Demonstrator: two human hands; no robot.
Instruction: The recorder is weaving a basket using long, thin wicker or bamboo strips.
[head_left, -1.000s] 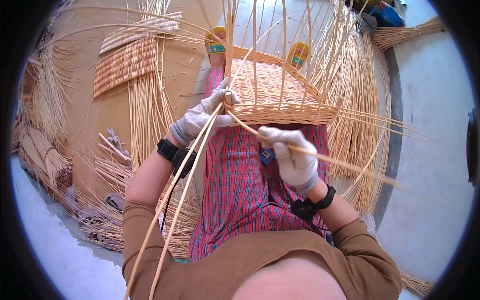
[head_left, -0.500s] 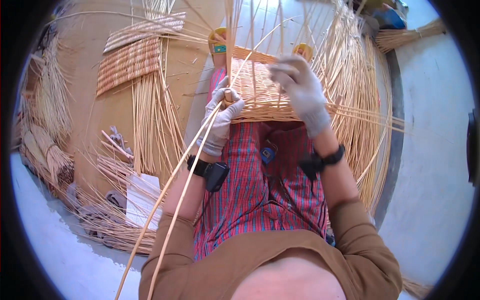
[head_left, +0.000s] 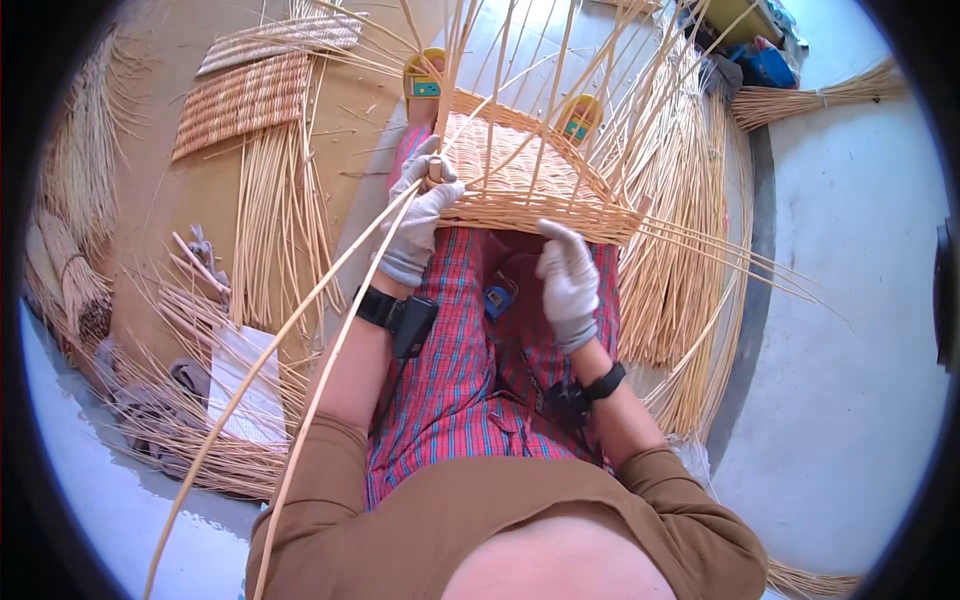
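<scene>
One of your hands is free: your right hand (head_left: 568, 282) hangs empty, loosely curled near the front edge of the woven basket (head_left: 540, 213), down from among its upright canes (head_left: 450, 78), and the strand it gripped a second ago no longer crosses your plaid trousers (head_left: 440, 370). That leaves your left hand (head_left: 416, 218) alone steadying the basket just beyond your lap, grasping its near-left corner around the short peg (head_left: 434, 172), with two long canes (head_left: 376, 222) trailing past your arm.
</scene>
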